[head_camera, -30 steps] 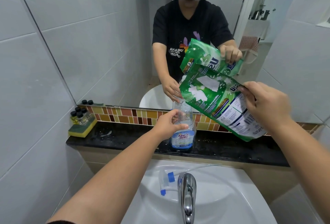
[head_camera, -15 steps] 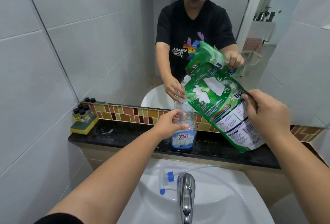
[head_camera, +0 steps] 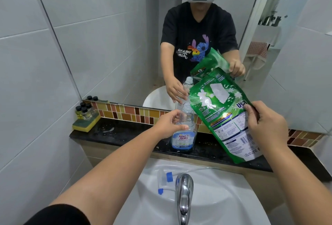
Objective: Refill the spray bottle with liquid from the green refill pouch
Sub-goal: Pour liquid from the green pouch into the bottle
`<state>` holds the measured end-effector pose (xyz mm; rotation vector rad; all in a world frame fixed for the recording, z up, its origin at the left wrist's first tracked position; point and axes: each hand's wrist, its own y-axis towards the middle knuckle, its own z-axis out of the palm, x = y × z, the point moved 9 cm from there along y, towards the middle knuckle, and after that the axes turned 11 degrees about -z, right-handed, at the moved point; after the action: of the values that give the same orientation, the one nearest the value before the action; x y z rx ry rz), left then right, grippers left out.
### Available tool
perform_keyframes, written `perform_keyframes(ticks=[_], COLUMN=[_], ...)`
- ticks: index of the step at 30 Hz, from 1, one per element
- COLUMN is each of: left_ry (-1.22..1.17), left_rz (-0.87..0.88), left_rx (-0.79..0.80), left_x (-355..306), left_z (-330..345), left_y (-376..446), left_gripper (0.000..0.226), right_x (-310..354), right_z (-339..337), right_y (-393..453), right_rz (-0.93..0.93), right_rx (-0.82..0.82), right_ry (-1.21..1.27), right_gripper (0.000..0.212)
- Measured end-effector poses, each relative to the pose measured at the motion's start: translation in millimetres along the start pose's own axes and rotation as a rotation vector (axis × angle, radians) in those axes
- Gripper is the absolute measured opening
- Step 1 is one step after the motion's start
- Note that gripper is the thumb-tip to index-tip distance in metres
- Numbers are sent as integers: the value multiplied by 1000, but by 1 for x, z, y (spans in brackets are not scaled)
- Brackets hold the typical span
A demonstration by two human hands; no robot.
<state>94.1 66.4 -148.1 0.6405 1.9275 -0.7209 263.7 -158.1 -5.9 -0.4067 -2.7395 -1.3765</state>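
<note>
The green refill pouch (head_camera: 222, 109) covers the spray bottle's (head_camera: 184, 129) mouth, so whether any liquid runs is impossible to tell, and the right hand (head_camera: 265, 127) hides the pouch's right edge. The left hand (head_camera: 168, 123) masks the bottle's near side. The faucet (head_camera: 184, 199) is cut off by the bottom edge; the pouch's print is too small to read.

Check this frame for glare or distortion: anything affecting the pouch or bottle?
Head view: a bright glare patch on the green pouch washes out some print; wide-angle bending curves the wall tiles; the clear bottle stays sharp, label legible.
</note>
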Motion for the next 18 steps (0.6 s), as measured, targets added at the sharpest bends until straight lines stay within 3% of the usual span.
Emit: perform_keyframes(ticks=[12,18], left_ry=[54,-1], left_rz=[-10,-9], left_rx=[3,5], left_x=[-2,2], left_z=[0,1], left_y=[-1,-1], left_gripper=[36,43], right_x=[-23,-47], right_z=[11,16], right_y=[-28,-57], right_rz=[134,348], right_rx=[-11,-121], right_ry=[63,343], right_gripper=[15,15])
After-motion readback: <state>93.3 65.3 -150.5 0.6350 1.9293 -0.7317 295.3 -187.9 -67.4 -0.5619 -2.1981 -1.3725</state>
